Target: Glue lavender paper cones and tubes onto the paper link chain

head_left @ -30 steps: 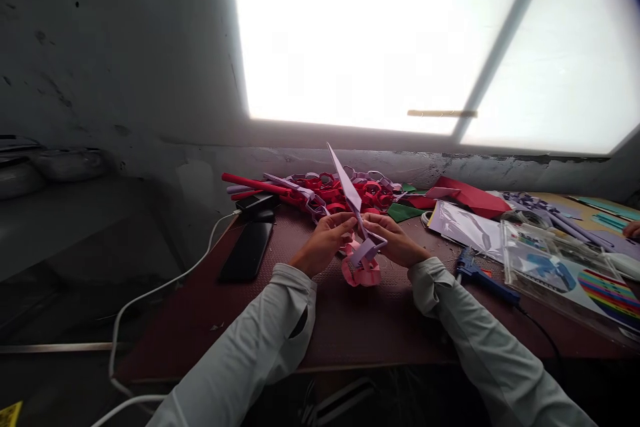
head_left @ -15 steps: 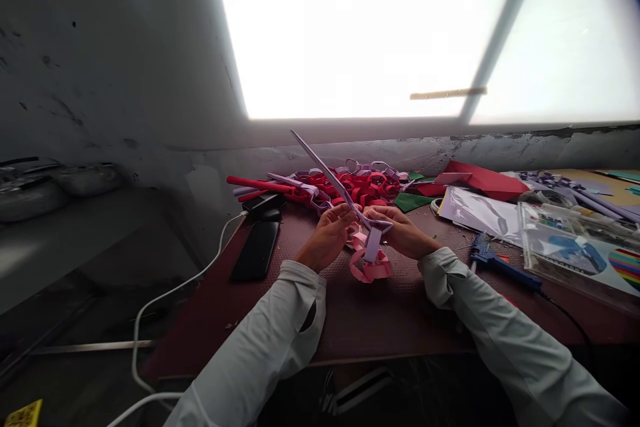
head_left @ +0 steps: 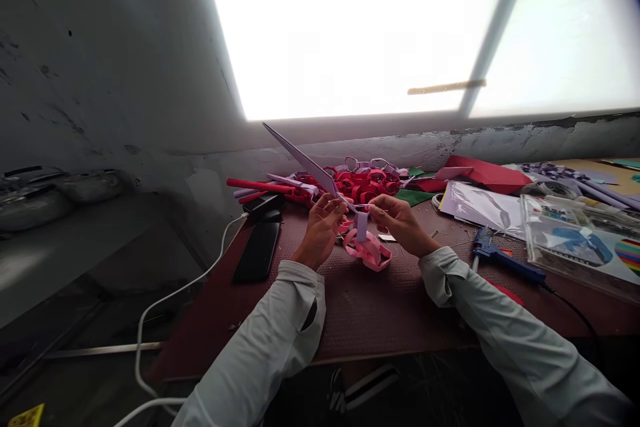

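Between the fingers of my left hand [head_left: 323, 227] is a long lilac paper strip [head_left: 305, 159], whose free end points up and to the left. My right hand [head_left: 397, 223] pinches the lower part of the same strip, to the right. A short chain of paper links hangs below it: one lilac link [head_left: 362, 225] and several pink links [head_left: 373, 252]. The fingertips hide part of the strip. Behind my hands lies a pile of red and lilac paper chains [head_left: 367, 181].
A black phone [head_left: 257, 251] lies left on the brown table [head_left: 360, 327]. At right are a blue glue gun [head_left: 505, 260] with its cord, a plastic packet [head_left: 580, 240], red paper [head_left: 485, 173] and green paper [head_left: 416, 197]. A white cable [head_left: 150, 310] runs down the left side.
My left hand and the strip's free end have moved left, and the strip leans lower. My fingers are further apart. The hanging chain has shifted slightly left and up.
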Motion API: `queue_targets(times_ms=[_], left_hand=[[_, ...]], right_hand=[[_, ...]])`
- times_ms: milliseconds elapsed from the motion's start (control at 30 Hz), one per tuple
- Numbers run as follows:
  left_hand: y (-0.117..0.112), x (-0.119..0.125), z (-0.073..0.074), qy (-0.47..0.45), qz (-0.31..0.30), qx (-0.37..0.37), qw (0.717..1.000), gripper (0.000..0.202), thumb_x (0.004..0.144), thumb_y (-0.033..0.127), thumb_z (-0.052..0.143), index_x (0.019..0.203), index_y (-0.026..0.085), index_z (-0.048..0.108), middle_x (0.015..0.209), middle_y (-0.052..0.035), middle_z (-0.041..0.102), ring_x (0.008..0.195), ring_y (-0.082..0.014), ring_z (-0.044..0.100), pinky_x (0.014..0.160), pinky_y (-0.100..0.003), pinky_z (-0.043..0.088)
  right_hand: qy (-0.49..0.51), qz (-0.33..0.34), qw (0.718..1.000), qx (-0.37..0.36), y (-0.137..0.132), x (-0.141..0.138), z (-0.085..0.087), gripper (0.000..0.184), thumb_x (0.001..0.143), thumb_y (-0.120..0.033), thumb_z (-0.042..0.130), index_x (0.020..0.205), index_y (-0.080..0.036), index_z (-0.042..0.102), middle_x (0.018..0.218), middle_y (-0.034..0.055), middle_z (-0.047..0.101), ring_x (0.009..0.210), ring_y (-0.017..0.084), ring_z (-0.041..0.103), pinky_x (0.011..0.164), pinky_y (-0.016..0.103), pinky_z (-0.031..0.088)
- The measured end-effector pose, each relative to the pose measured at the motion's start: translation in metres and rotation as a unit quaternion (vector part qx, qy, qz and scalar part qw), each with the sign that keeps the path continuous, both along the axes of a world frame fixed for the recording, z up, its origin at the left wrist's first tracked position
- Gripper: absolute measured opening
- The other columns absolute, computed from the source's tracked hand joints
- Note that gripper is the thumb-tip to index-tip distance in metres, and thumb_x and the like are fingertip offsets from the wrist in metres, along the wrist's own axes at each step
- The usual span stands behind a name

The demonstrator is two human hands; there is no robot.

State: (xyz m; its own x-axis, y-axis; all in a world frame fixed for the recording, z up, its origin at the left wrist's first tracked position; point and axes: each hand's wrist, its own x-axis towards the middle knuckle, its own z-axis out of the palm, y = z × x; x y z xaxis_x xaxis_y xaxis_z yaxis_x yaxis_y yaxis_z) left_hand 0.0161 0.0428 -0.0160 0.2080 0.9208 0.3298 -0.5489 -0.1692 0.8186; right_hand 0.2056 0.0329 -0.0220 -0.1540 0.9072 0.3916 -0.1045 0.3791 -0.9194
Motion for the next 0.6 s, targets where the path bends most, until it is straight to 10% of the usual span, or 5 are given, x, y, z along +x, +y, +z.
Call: queue_targets(times_ms=[600], left_hand=[[0.0080, -0.0017, -0.0088, 0.001, -0.023, -0.033, 0.999, 0.034, 0.063, 0.025, 0.096, 0.092, 0.017, 0.079, 0.086, -0.0007, 0.073, 0.074, -0.0094, 0.061, 0.074, -0.025, 0.048]], right_hand=[[-0.044, 0.014, 0.991, 0.122, -0.0071, -0.0037, 0.0027, 0.022, 0.090, -0.038, 0.073, 0.098, -0.018, 0.077, 0.084, 0.0028, 0.066, 0.062, 0.009, 0.050, 0.054, 0.024, 0.040]])
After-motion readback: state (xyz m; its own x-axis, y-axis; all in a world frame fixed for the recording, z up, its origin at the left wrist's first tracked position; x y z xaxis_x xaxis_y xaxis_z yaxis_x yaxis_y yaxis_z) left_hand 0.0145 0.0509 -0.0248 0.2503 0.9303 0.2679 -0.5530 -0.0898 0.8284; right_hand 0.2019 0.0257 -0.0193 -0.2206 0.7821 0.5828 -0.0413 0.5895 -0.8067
